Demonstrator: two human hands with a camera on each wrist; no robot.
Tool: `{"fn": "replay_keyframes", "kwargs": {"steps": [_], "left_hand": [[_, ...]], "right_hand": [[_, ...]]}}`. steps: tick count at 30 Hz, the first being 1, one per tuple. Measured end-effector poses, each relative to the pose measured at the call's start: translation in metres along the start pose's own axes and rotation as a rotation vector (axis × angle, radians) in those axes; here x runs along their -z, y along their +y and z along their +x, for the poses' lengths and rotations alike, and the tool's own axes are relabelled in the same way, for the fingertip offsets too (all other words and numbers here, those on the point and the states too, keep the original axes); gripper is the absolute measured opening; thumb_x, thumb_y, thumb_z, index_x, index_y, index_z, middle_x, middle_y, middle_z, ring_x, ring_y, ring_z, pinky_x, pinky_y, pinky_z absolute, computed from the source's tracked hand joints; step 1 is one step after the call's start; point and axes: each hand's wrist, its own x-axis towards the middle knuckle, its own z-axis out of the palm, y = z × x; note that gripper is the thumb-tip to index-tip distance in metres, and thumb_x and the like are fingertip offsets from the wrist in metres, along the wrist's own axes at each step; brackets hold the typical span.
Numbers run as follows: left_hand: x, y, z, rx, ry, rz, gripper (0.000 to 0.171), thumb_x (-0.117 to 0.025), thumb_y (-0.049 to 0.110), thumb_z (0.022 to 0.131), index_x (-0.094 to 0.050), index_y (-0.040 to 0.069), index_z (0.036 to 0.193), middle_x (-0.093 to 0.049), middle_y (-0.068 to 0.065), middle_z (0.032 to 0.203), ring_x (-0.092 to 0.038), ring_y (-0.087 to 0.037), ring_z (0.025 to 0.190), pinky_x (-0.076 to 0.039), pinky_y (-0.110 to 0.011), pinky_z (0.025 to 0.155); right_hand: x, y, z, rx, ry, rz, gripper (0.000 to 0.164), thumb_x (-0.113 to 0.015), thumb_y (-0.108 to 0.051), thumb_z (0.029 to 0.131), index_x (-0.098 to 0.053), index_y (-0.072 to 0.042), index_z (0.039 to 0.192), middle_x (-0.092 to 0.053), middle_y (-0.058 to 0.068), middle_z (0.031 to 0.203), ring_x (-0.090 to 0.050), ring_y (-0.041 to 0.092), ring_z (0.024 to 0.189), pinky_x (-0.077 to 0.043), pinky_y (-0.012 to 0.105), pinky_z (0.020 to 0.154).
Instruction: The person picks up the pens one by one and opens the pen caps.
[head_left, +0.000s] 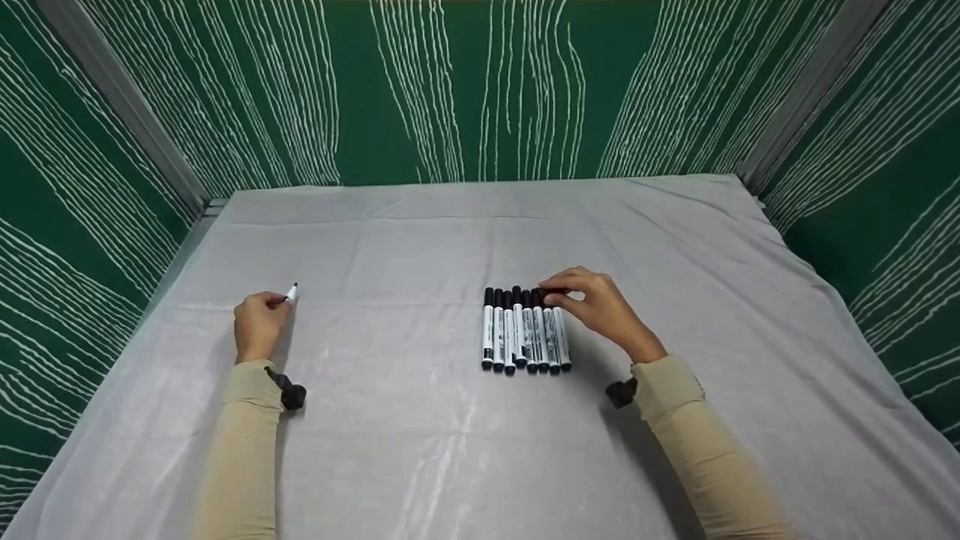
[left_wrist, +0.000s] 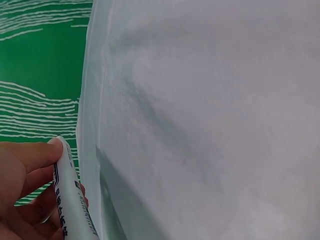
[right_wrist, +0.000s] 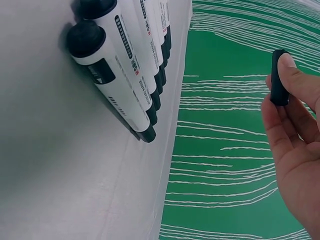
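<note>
Head view shows me a white marker (head_left: pixel 291 292) pinched between thumb and fingers of the person's left hand (head_left: pixel 259 324), over the left part of the tabletop, its thin dark tip pointing up and away from the body. From the left wrist I can make out the thumb pressed against the pale barrel and dark lettering running down it. Across from it, the right hand (head_left: pixel 604 309) grasps a short black cap (right_wrist: pixel 278 82) between thumb and fingers, just by the capped ends of a row of markers (head_left: pixel 527 330). I count eight in that row, lying side by side right of the middle, white barrels with black ends, their caps toward the far edge; the hand partly covers the rightmost ones. Both forearms wear beige sleeves (head_left: pixel 244 450), with a small black device (head_left: pixel 291 391) at each wrist. Grey cloth drapes the tabletop (head_left: pixel 390 450), creased here and there, and beyond it rise green walls (head_left: pixel 352 90) streaked with wavering white lines, grey posts (head_left: pixel 120 105) standing at the corners
</note>
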Motion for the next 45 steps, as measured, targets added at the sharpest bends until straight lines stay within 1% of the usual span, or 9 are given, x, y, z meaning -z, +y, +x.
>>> {"fn": "replay_keyframes", "kwargs": {"steps": [5,10,16,21,26,29,34,39,45], "left_hand": [[-0.001,-0.005,0.0,0.006,-0.002,0.018,0.025,-0.061,0.013,0.092,-0.069,-0.007,0.106,-0.067,-0.026,0.101,-0.064,-0.035,0.09,-0.049,-0.042,0.077],[-0.001,-0.008,0.001,0.047,-0.034,0.037,0.027,-0.059,0.014,0.093,-0.068,-0.006,0.107,-0.067,-0.026,0.104,-0.063,-0.036,0.094,-0.049,-0.045,0.081],[-0.001,-0.01,0.0,0.075,-0.05,0.051,0.029,-0.058,0.016,0.093,-0.067,-0.006,0.109,-0.067,-0.025,0.106,-0.063,-0.036,0.095,-0.049,-0.047,0.082],[-0.002,-0.013,0.0,0.062,-0.046,0.055,0.028,-0.059,0.016,0.092,-0.068,-0.006,0.108,-0.067,-0.026,0.105,-0.064,-0.038,0.094,-0.049,-0.048,0.082],[-0.003,-0.015,0.0,0.048,-0.04,0.052,0.026,-0.06,0.015,0.091,-0.068,-0.006,0.106,-0.067,-0.026,0.103,-0.064,-0.039,0.092,-0.049,-0.049,0.08],[-0.003,-0.016,-0.001,0.039,-0.045,0.049,0.027,-0.061,0.015,0.091,-0.068,-0.006,0.106,-0.067,-0.026,0.102,-0.064,-0.039,0.091,-0.049,-0.048,0.078],[-0.002,-0.015,-0.004,0.023,-0.039,0.034,0.025,-0.061,0.014,0.091,-0.069,-0.006,0.104,-0.068,-0.025,0.1,-0.064,-0.036,0.087,-0.049,-0.045,0.075],[-0.003,-0.015,-0.005,0.022,-0.023,0.027,0.024,-0.061,0.012,0.09,-0.069,-0.006,0.104,-0.067,-0.025,0.098,-0.063,-0.035,0.087,-0.048,-0.043,0.074],[-0.003,-0.017,-0.004,0.019,-0.011,0.025,0.026,-0.06,0.013,0.09,-0.068,-0.006,0.106,-0.067,-0.025,0.099,-0.063,-0.035,0.087,-0.048,-0.043,0.075]], "right_hand": [[0.001,0.0,-0.001,-0.008,-0.02,0.005,0.025,-0.07,-0.014,0.085,-0.073,-0.007,0.109,-0.07,0.008,0.105,-0.066,0.022,0.096,-0.054,0.034,0.084],[0.003,0.0,-0.003,-0.025,-0.031,0.006,0.026,-0.069,-0.017,0.086,-0.072,-0.009,0.11,-0.07,0.007,0.105,-0.066,0.021,0.095,-0.054,0.034,0.084],[0.003,0.0,-0.003,-0.052,-0.05,0.05,0.026,-0.07,-0.015,0.086,-0.072,-0.005,0.11,-0.07,0.008,0.106,-0.067,0.022,0.096,-0.055,0.031,0.084],[0.003,0.0,-0.003,-0.083,-0.071,0.082,0.027,-0.07,-0.013,0.086,-0.071,-0.002,0.11,-0.07,0.011,0.106,-0.066,0.025,0.097,-0.056,0.034,0.082],[0.004,0.0,-0.003,-0.1,-0.08,0.075,0.027,-0.07,-0.015,0.086,-0.072,-0.003,0.11,-0.07,0.01,0.106,-0.066,0.024,0.098,-0.056,0.034,0.081],[0.004,-0.001,-0.004,-0.116,-0.082,0.084,0.027,-0.07,-0.014,0.086,-0.071,-0.002,0.111,-0.07,0.012,0.106,-0.066,0.025,0.099,-0.056,0.035,0.081],[0.005,-0.001,-0.005,-0.139,-0.088,0.114,0.028,-0.07,-0.012,0.086,-0.07,0.001,0.11,-0.069,0.016,0.105,-0.065,0.026,0.098,-0.056,0.033,0.082],[0.006,-0.001,-0.006,-0.132,-0.087,0.114,0.028,-0.07,-0.015,0.087,-0.07,0.001,0.111,-0.069,0.015,0.105,-0.065,0.023,0.097,-0.056,0.028,0.081],[0.007,0.0,-0.006,-0.147,-0.085,0.109,0.028,-0.07,-0.016,0.087,-0.071,-0.001,0.111,-0.07,0.013,0.105,-0.065,0.024,0.098,-0.056,0.029,0.081]]}}
